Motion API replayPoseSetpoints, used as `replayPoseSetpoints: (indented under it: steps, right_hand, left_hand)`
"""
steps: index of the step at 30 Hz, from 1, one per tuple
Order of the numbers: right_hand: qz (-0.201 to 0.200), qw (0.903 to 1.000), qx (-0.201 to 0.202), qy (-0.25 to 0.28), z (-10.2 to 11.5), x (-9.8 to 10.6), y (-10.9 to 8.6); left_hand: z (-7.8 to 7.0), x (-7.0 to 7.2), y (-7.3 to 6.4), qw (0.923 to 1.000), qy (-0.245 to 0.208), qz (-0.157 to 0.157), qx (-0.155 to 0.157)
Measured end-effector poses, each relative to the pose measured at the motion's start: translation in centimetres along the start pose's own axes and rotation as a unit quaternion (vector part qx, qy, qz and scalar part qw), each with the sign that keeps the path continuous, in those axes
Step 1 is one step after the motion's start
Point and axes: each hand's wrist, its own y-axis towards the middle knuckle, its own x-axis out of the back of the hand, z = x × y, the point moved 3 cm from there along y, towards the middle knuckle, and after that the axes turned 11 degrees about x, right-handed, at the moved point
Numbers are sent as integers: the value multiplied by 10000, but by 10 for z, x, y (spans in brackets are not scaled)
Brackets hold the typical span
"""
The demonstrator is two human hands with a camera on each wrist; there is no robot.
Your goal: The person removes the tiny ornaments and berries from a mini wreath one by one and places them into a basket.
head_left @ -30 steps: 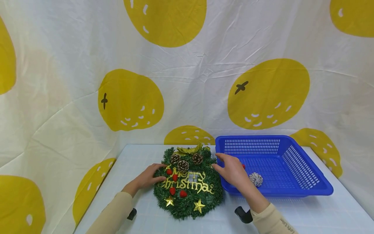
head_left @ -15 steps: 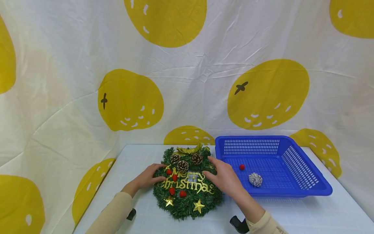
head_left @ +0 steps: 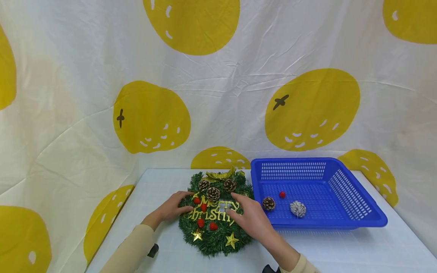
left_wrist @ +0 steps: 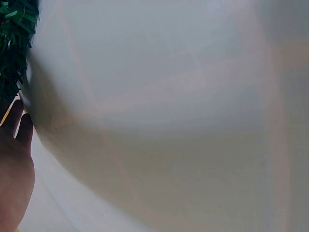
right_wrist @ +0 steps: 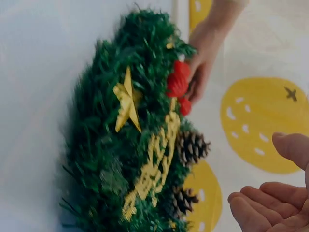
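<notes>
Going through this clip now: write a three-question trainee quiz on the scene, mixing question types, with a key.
1. How many pine cones lie in the basket?

2. True or false: the right hand is holding something.

3. Which is the left hand nearest?
a) the basket
b) the wreath
c) the right hand

Key:
1. Two, one brown and one white.
2. False; thumb and fingers are apart with nothing between them.
3. b
</notes>
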Motion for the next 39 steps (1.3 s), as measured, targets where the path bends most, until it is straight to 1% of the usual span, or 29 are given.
replayPoseSetpoints:
  steps: [4, 11, 16, 18, 27, 33, 39]
  right_hand:
    - [112, 9999, 103, 76, 2, -9, -2]
    - [447, 9988, 126, 173, 3, -24, -5]
    - [673, 9976, 128, 116, 2, -35, -7]
    - [735, 9972, 144, 29, 2, -39, -8]
    - [889, 9960, 81, -101, 3, -51, -9]
    - [956, 9948, 219, -292, 2, -57, -9]
    - [928, 9935, 353, -558, 2, -62, -9]
  left_hand:
    - [1, -1, 0, 10000, -20, -16, 0]
    - [4, -2, 2, 10000, 53, 5, -33]
    - [4, -2, 1, 9999, 35, -10, -130]
    - [4, -2, 1, 9999, 45, -8, -100]
    - [6, -3, 2, 10000, 50, -52, -67]
    - [6, -3, 3, 9999, 23, -66, -90]
    - [6, -3, 3, 10000, 15, -66, -29]
